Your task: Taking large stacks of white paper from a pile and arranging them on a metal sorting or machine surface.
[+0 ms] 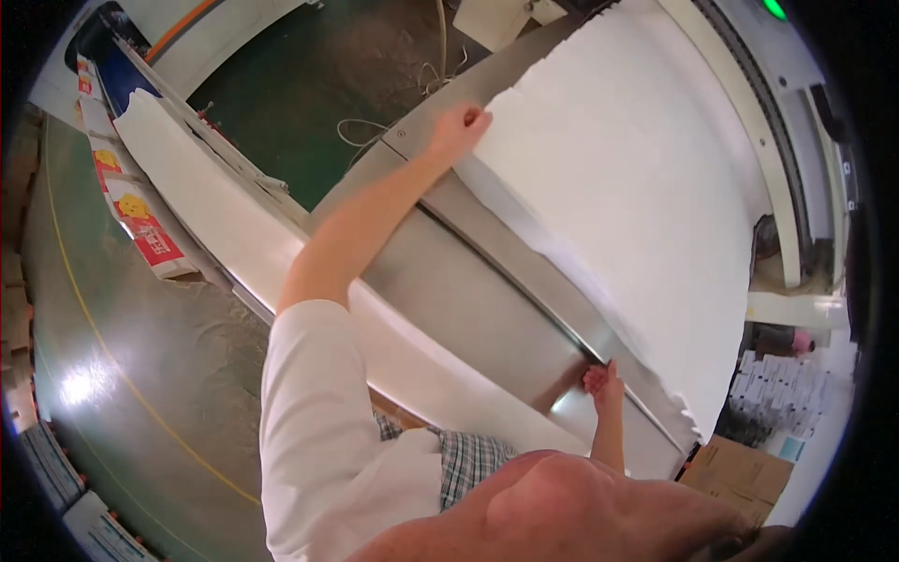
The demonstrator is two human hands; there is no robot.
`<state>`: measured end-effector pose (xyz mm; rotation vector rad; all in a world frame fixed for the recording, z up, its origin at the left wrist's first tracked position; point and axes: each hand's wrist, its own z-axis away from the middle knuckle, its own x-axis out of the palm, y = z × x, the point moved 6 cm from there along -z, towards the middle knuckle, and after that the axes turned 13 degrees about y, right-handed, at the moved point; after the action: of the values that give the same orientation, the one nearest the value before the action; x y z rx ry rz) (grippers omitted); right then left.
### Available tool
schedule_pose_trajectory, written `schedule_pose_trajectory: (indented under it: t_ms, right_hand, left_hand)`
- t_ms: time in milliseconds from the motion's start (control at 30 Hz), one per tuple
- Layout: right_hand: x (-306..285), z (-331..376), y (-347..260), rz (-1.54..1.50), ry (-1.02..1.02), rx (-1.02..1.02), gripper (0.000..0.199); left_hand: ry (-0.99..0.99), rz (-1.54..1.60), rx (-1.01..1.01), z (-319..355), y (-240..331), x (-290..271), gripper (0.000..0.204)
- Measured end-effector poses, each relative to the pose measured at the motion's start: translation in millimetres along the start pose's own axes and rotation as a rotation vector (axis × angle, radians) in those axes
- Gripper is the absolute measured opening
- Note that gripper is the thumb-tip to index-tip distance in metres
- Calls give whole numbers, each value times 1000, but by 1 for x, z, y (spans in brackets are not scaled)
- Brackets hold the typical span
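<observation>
A wide white sheet, perhaps paper or fabric, lies over a grey metal machine table. Its near edge is wavy and slightly lifted from the metal. At the sheet's far left corner, my left hand is closed, with thumb and fingers pinching the edge. My left arm reaches out across the table. Lower right, my right hand hovers by a dark slot that runs along the table. Its fingers are curled in, with nothing visible in them, apart from the sheet's edge.
A long white curved rail runs along the table's near side, with printed cardboard on its outer side. A machine beam arches over the sheet at right. Brown cartons stand lower right. Loose cables hang beyond the table.
</observation>
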<state>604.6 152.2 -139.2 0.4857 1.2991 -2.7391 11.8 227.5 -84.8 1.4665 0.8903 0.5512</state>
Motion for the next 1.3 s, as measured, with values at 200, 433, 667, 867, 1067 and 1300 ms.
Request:
schedule_pose_trajectory:
  t_ms: [200,433,667,867,1067,1300]
  right_hand:
    - [2,4,-12,86,176,14,59]
    - [6,3,-11,83,140,42,60]
    - [7,8,-14,85,36,-8,61]
    - [7,14,-10,62,20,5,59]
    - [2,11,-6,117,13,-73,58]
    - [5,14,-11,47,-82,14,58]
  left_hand:
    - [70,103,28,-8,-4,13,26]
    - [9,144,0,-14,-15,15,21]
    - [-119,241,-6,-14,-21,19,17]
    - [-298,190,-10,-12,-25,15,13]
    - [-585,-440,421,-12,27,31,33]
    - [-937,-967,415,-28,58,68,72]
